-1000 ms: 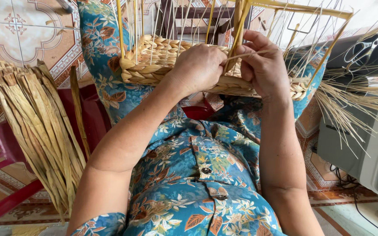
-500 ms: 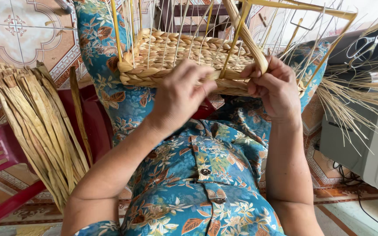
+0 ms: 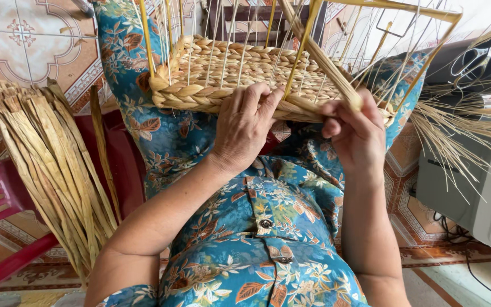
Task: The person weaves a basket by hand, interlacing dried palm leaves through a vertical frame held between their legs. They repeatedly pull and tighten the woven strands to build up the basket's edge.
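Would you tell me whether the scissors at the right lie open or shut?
Open: the scissors have their blades spread apart in a V.

Straw-yellow woven basket point(image 3: 240, 77), teal floral dress point(image 3: 245, 239), red chair point(image 3: 7, 193), patterned floor tiles point(image 3: 29, 40)

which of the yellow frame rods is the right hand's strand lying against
The slanted middle rod: the flat strand pinched by the right hand crosses it. The left corner rod and the right corner rod stand apart from it.
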